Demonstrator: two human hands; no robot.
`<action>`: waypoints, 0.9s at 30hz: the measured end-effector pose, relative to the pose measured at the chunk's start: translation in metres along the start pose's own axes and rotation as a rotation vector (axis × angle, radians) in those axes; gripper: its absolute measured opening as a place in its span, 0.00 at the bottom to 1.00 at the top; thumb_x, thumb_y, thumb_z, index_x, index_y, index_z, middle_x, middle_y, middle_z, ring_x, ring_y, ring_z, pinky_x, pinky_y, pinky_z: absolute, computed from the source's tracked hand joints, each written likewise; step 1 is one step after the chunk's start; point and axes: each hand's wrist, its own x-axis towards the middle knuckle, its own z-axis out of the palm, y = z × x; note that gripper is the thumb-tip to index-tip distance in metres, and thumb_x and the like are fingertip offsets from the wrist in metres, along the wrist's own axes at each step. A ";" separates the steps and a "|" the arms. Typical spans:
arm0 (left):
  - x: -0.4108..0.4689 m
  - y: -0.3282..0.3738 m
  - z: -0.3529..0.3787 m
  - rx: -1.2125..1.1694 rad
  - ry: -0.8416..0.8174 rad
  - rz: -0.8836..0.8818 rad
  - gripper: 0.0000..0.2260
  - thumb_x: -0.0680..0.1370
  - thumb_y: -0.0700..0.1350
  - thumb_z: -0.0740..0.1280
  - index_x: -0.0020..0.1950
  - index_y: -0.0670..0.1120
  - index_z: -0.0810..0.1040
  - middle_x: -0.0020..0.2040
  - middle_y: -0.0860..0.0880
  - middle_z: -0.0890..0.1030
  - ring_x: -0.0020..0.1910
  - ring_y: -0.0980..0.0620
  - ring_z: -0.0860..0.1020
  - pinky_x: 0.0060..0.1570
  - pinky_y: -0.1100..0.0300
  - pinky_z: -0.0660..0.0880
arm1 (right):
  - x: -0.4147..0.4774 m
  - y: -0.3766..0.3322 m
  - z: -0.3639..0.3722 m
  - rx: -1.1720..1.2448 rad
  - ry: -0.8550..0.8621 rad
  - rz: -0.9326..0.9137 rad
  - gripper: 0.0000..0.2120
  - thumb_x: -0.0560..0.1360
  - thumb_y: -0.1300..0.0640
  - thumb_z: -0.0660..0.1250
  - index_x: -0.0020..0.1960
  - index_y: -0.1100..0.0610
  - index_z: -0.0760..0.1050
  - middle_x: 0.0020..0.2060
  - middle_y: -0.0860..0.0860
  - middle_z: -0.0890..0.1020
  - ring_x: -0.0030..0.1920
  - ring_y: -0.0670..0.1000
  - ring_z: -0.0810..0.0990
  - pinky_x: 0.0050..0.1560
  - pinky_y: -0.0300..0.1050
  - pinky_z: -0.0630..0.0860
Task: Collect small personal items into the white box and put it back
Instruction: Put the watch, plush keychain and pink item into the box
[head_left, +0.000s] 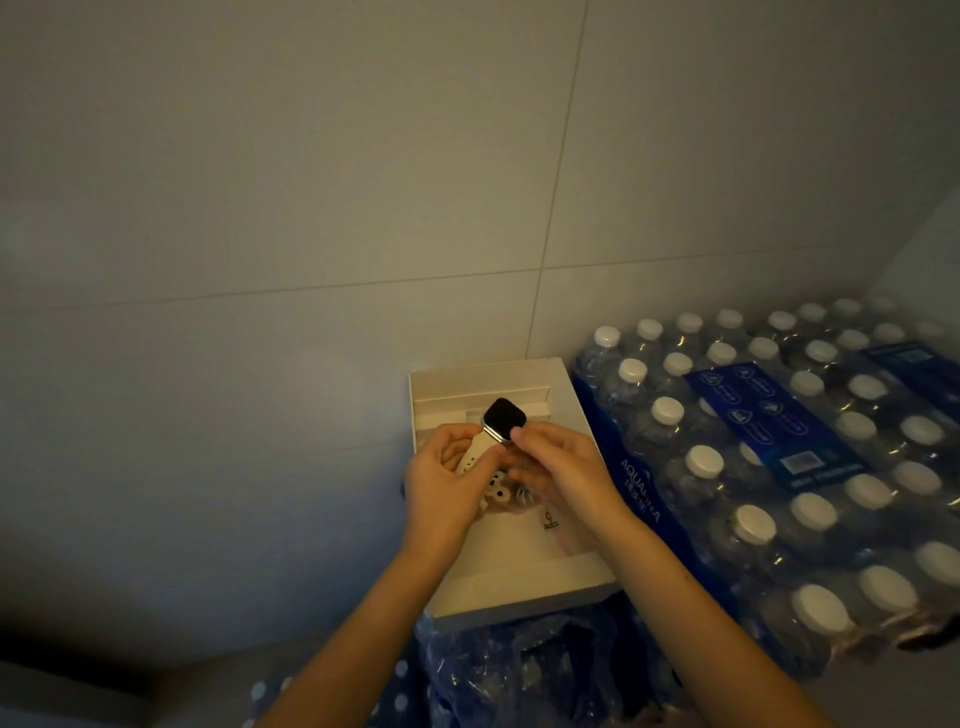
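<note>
A tiled wall (311, 182) fills the upper and left part of the view, with grout lines crossing it. Against it on the right lies one large shrink-wrapped pack of water bottles (779, 467), white caps up, in rows too many to count surely; two blue printed labels sit on top and a blue side band reads AQUAFINA. In front, below the box, lies crumpled blue plastic wrap (545, 675).

One white box (530, 582) stands open between the wall and the bottle pack, its right wall just beside the pack. Inside, at the far end, a white cardboard insert forms a raised ledge; on the floor of the box lies a pale sheet or card with a small printed mark, and a few small white rounded items with dark spots, too small to identify.

Two bare forearms reach up from the bottom edge and meet over the middle of the box. The left hand (441, 483) is curled, fingers closed around the cream strap of one smartwatch (501, 423). The right hand (561, 467), close beside the left, pinches the watch's case at its right edge with thumb and fingertips, palm turned down. The watch is held above the box interior, its dark square screen tilted up toward the far end, the strap hanging down into the left palm.
</note>
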 end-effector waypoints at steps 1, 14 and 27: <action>0.000 -0.003 0.001 0.011 0.001 -0.006 0.12 0.70 0.44 0.75 0.52 0.45 0.79 0.46 0.51 0.83 0.46 0.58 0.81 0.46 0.65 0.77 | 0.000 0.001 0.000 0.002 0.013 -0.002 0.13 0.75 0.60 0.68 0.55 0.67 0.78 0.47 0.62 0.84 0.48 0.56 0.83 0.46 0.44 0.80; 0.003 -0.019 -0.042 0.308 0.026 0.133 0.16 0.73 0.46 0.71 0.59 0.54 0.74 0.55 0.59 0.76 0.54 0.62 0.75 0.52 0.68 0.72 | 0.019 0.003 0.003 0.080 0.025 0.050 0.15 0.74 0.64 0.68 0.59 0.66 0.76 0.49 0.62 0.83 0.51 0.58 0.83 0.56 0.53 0.79; -0.006 -0.063 -0.050 0.046 -0.112 -0.149 0.29 0.73 0.38 0.72 0.68 0.55 0.63 0.62 0.57 0.71 0.58 0.61 0.73 0.52 0.73 0.73 | 0.070 0.039 -0.005 -0.185 0.101 0.158 0.10 0.74 0.66 0.68 0.54 0.68 0.78 0.49 0.67 0.81 0.48 0.60 0.82 0.54 0.56 0.79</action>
